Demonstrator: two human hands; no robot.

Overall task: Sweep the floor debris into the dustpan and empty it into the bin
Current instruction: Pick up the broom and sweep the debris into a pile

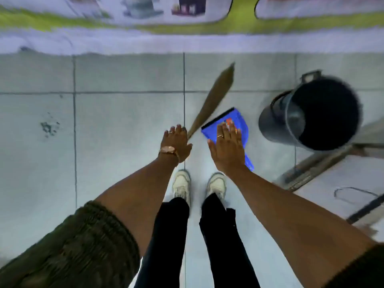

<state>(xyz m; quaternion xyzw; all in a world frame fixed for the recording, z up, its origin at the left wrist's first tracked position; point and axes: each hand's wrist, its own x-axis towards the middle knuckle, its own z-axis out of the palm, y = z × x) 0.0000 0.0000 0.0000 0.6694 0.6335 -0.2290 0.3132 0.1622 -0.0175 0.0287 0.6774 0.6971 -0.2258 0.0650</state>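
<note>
A blue dustpan (pixel 242 129) with a black front lip lies on the tiled floor ahead of my feet, with orange bits in it. A brown straw broom (pixel 214 98) lies on the floor to its left, bristles pointing away. A small patch of dark debris (pixel 48 128) marks the tiles far to the left. The black bin (pixel 324 113) stands open on the right. My left hand (pixel 176 144) hovers flat over the broom's near end, fingers spread, holding nothing. My right hand (pixel 227 145) hovers flat above the dustpan, hiding part of it, also empty.
A wall or banner with a green stripe (pixel 187 26) runs along the far side of the floor. A metal door track or threshold (pixel 307 171) cuts diagonally at the right, behind the bin. My two white shoes (pixel 198 185) stand just below the hands.
</note>
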